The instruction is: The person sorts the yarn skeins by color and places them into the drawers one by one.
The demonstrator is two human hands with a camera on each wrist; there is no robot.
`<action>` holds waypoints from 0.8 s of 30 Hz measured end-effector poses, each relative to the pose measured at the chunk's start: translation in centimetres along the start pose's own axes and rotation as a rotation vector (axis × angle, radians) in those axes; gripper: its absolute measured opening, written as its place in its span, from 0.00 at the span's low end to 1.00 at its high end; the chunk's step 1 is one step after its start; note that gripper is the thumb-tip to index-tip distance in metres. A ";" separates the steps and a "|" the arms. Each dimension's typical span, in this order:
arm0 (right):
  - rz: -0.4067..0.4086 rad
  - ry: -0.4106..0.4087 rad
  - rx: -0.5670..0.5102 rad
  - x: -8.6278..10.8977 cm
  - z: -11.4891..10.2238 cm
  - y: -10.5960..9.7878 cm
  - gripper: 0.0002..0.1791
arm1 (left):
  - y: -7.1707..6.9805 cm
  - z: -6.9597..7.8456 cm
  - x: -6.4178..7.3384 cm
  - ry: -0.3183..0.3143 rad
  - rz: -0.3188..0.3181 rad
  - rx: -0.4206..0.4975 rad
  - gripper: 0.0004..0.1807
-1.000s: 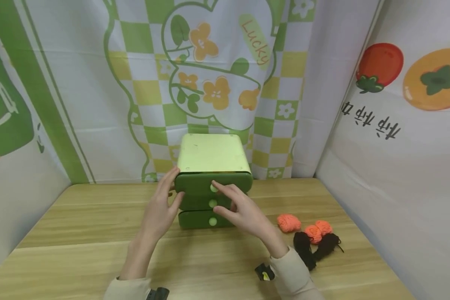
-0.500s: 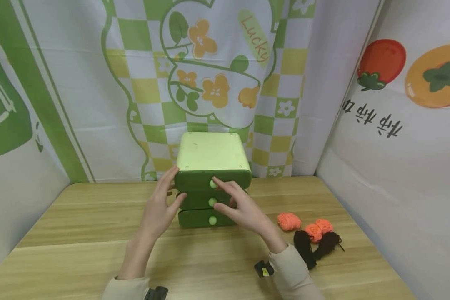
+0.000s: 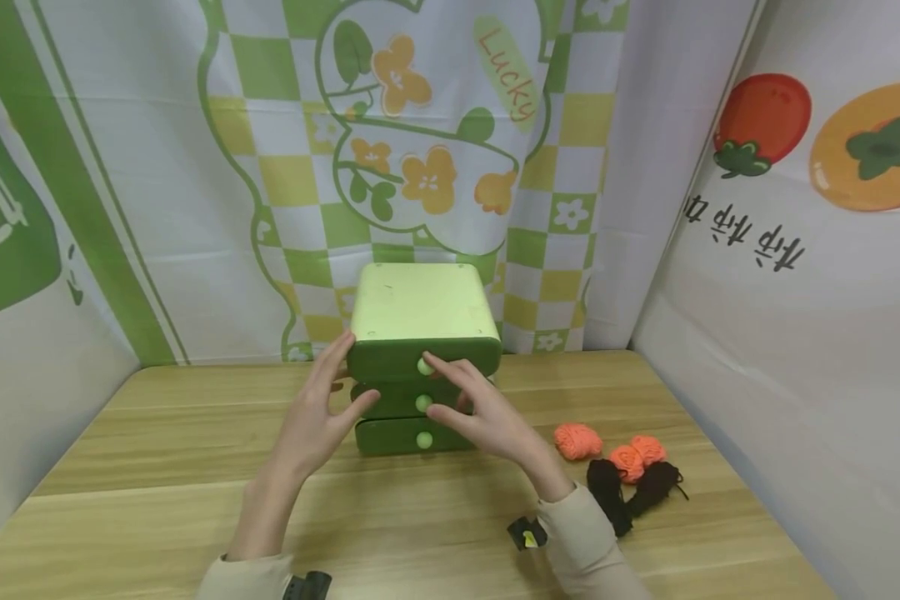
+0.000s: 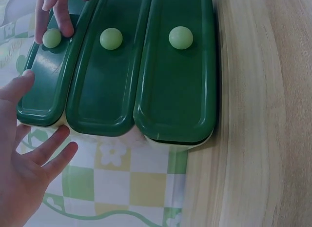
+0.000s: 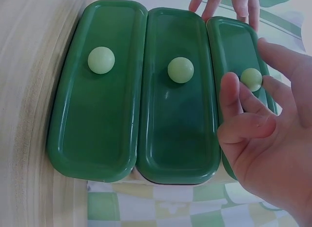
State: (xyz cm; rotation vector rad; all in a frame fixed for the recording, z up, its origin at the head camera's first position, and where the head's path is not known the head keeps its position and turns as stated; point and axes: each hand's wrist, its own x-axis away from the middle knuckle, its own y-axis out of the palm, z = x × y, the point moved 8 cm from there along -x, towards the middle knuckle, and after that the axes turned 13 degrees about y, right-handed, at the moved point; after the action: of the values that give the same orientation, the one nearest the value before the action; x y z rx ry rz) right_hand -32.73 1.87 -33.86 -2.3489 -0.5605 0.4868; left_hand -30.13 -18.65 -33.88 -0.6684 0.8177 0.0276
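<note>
One small cabinet (image 3: pixel 423 302) stood just below the middle of the head view, pale green on top, with three dark green drawers stacked in it: the top drawer (image 3: pixel 386 358), the middle drawer (image 3: pixel 399 405) and the bottom drawer (image 3: pixel 390 438). Their fronts hid whatever lay inside; the top one sat close under the pale roof, and the left wrist view showed a narrow dark gap at one end of the bottom one. Each drawer bore one round, light green knob, three in all.

At the lower right of the frame lay five small bundles of yarn: three orange balls (image 3: pixel 577 441) — one alone, two side by side — and two dark skeins (image 3: pixel 607 492) just below the pair. All rested on the wooden table (image 3: pixel 150 467).

The left hand (image 3: pixel 311 425) was loosely spread, a fingertip at the cabinet's upper left corner and the thumb in front of the drawers; it grasped nothing. The right hand (image 3: pixel 495 421) had its fingers apart and slightly bent, fingertips against the top drawer's front about the top knob (image 5: pixel 251 79) — touching rather than wrapped round it — with the thumb beside the middle knob (image 3: pixel 423 403).
</note>
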 end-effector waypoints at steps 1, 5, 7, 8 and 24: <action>0.002 0.002 -0.001 0.0 0.0 0.0 0.38 | 0.0 0.0 0.0 -0.003 -0.004 0.000 0.46; 0.012 0.014 -0.007 0.0 0.1 -0.2 0.38 | 0.1 0.1 0.0 -0.004 -0.013 0.000 0.46; 0.018 0.018 -0.008 0.0 0.1 -0.2 0.39 | 0.1 0.1 -0.1 -0.001 -0.015 0.002 0.46; 0.020 0.018 -0.008 0.0 0.1 -0.3 0.39 | 0.1 0.2 -0.1 0.002 -0.015 0.000 0.46; 0.143 -0.105 0.059 0.5 -1.0 -1.1 0.26 | 0.2 0.1 -0.2 0.018 -0.021 -0.018 0.49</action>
State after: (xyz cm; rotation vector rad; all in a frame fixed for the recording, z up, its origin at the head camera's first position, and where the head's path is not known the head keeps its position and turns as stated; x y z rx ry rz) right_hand -32.14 2.32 -32.52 -2.3273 -0.4211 0.6863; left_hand -30.24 -18.38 -33.78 -0.6946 0.8287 0.0101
